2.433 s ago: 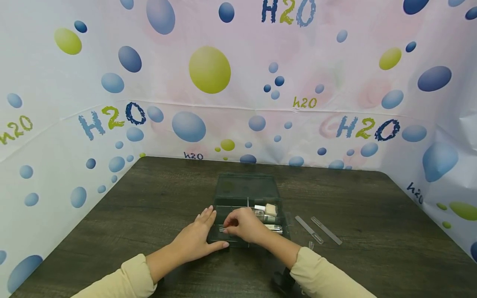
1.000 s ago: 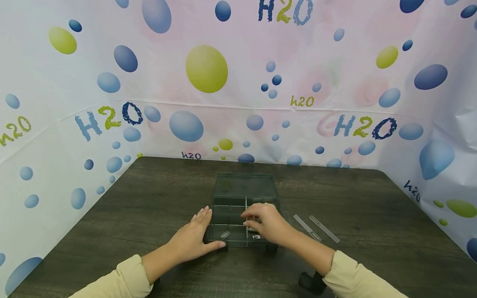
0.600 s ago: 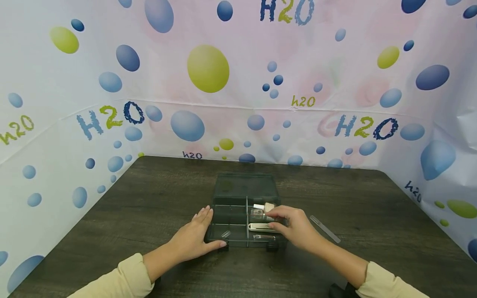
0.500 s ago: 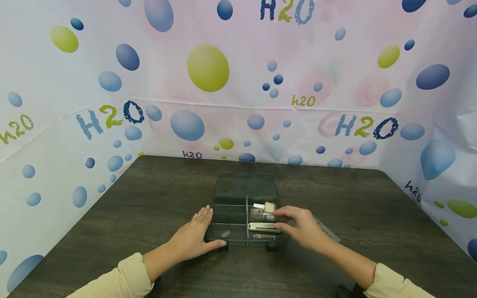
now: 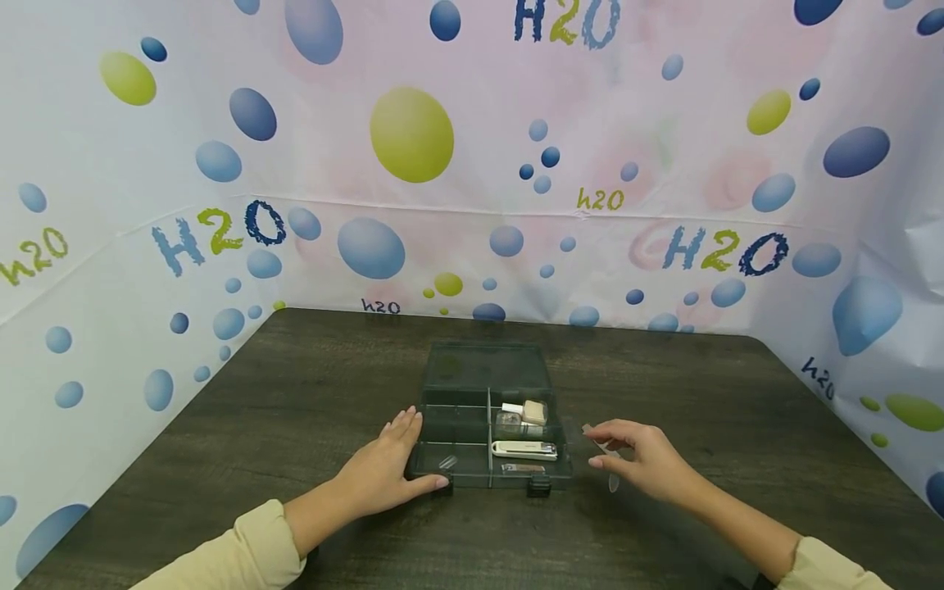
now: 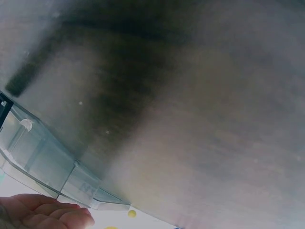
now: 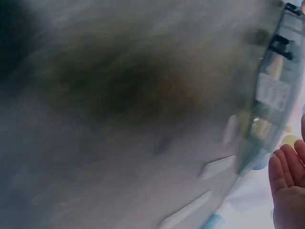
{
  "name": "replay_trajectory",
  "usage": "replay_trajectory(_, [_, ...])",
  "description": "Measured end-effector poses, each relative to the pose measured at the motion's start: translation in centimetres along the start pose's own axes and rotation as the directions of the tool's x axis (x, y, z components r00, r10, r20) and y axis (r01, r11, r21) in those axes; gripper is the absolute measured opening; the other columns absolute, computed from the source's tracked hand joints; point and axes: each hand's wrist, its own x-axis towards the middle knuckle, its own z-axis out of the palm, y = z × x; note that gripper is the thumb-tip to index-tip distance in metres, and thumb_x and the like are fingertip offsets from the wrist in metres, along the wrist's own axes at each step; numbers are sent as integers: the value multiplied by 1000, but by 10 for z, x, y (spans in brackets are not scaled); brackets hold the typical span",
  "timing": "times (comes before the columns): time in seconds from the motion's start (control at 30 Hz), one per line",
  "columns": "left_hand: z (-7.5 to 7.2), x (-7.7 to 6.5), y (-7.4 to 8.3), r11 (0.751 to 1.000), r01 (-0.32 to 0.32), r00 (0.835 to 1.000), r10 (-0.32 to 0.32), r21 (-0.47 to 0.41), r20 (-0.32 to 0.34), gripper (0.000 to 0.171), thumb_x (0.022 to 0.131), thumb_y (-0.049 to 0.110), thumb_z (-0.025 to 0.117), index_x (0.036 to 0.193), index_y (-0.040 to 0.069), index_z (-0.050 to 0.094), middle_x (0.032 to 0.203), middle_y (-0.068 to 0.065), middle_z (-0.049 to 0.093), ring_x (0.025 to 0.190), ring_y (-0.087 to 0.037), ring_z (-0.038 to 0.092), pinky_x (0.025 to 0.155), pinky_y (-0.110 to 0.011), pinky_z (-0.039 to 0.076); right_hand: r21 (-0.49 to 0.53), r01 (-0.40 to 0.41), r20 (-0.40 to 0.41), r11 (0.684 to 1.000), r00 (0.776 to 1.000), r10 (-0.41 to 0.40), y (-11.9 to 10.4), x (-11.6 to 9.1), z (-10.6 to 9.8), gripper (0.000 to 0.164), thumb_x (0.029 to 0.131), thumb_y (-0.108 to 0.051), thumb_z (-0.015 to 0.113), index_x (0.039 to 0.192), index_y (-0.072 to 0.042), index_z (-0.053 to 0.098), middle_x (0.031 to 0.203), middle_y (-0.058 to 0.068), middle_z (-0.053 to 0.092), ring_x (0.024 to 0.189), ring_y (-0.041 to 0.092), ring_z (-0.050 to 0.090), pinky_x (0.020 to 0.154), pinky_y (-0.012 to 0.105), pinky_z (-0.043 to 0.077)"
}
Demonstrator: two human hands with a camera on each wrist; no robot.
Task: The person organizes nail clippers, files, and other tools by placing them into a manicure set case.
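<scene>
- Table (image 5: 332,360): dark, wood grain, back corners rounded.
- Backdrop (image 5: 472,106): white sheet behind the table, wraps round left and right sides too.
- Crease (image 5: 442,211) runs across it, above the table's far edge.
- Wrinkles (image 5: 918,262) at far right.
- Print: blue bubbles (image 5: 372,248) all over, large lime circle (image 5: 412,135) left of centre, blue teardrop (image 5: 866,315) on the right.
- Big "H2O" lettering (image 5: 564,22) up top, cropped; small navy "h2O" (image 5: 381,307) just above the table edge.
- Pink blotches (image 5: 730,184) on the white.
</scene>
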Motion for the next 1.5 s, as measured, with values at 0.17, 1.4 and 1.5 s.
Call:
replay_trajectory(0.17, [0, 0, 0, 1000, -7, 1000, 7, -8, 1, 94, 79, 57, 64, 140, -8, 33, 148, -25, 28, 137, -39, 29, 105, -52, 35, -14, 17, 57, 1000, 998, -17, 14, -12, -2, 36, 81, -25, 70, 106, -1, 66, 102, 13, 68, 85, 19, 63, 71, 28, 54])
replay_trajectory(1.4, [-1, -1, 0, 1000, -13, 1000, 13, -7, 5, 93, 80, 55, 64, 140, -7, 33, 148, -25, 28, 137, -38, 29, 107, -51, 34, -83, 50, 145, 995, 989, -38, 33, -18, 4, 11, 76, -10, 72, 79, -16, 63, 85, -7, 57, 74, -5, 45, 59, 20, 45])
replay_trajectory(1.5, [-2, -1, 0, 1000, -22, 1000, 22, 3, 2, 92, 80, 55, 64, 140, -8, 33, 148, -25, 28, 137, -38, 28, 107, -50, 33, -72, 34, 147, 997, 989, -24, 31, -19, 5, 11, 77, -10, 72, 79, -15, 62, 84, -8, 56, 72, -6, 42, 57, 19, 43])
